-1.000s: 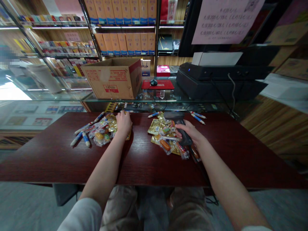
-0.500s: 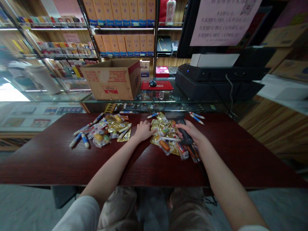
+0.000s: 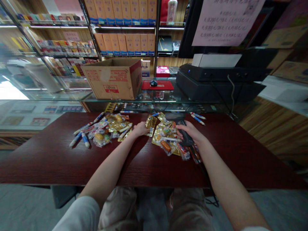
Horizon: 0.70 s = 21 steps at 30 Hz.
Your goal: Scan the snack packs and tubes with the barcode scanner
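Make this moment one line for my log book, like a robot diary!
left hand: beside gold snack packet | right hand: holding black barcode scanner | below: dark red table

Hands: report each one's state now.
Left hand: at a gold foil snack packet, grip cannot be told.
Right hand: closed, holding a black plastic handheld barcode scanner.

Scanner grip [image 3: 187, 140] hidden by right hand [image 3: 190, 131], packet labels [image 3: 166, 146] too small
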{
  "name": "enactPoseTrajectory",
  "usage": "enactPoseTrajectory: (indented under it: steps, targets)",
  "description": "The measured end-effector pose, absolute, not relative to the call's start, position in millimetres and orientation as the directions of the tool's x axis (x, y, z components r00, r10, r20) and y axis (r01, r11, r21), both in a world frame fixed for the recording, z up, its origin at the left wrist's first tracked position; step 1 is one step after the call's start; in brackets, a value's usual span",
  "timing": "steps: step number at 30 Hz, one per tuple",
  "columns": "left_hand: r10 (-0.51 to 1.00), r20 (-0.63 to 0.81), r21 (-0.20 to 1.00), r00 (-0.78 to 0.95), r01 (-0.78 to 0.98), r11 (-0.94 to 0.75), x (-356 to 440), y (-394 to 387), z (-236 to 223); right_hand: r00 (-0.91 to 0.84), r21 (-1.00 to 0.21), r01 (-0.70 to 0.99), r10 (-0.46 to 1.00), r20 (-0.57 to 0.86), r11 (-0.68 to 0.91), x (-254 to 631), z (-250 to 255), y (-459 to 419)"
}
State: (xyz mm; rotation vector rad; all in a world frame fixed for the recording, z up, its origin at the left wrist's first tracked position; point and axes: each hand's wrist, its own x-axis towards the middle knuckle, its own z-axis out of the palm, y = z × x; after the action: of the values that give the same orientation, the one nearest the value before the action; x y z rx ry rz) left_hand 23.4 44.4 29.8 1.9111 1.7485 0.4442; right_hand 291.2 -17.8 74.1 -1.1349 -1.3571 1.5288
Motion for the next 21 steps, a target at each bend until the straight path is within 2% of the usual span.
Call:
enactPoseTrajectory:
  steps: [3, 5, 8, 10, 13, 17, 21]
  targets:
    - [0.992, 0.000, 0.848, 0.124, 0.527, -0.066, 15, 51, 21, -0.312, -0.994, 0.002, 0.944, -0.107, -0.112, 291, 73, -18]
    - [0.992, 0.057, 0.964, 0.112, 0.252, -0.084, 12, 54, 19, -0.327, -0.995, -0.003, 0.940, -0.097, -0.104, 289, 75, -20]
    - [0.987, 0.111, 0.993, 0.112, -0.053, -0.106, 11, 55, 20, -0.361, -0.994, -0.030, 0.929, -0.083, -0.101, 285, 78, -23]
    - [0.985, 0.113, 0.982, 0.128, -0.168, -0.091, 13, 53, 23, -0.383, -0.993, -0.050, 0.920, -0.082, -0.110, 282, 79, -25]
    - [0.988, 0.076, 0.978, 0.138, -0.204, -0.047, 21, 49, 27, -0.397, -0.991, -0.063, 0.914, -0.082, -0.116, 280, 78, -25]
    - [0.991, 0.051, 0.988, 0.122, -0.152, -0.032, 29, 46, 30, -0.407, -0.992, -0.063, 0.910, -0.078, -0.113, 279, 78, -27]
    - [0.984, 0.120, 0.992, 0.129, -0.045, -0.115, 27, 44, 32, -0.378, -0.992, -0.043, 0.921, -0.096, -0.122, 280, 82, -30]
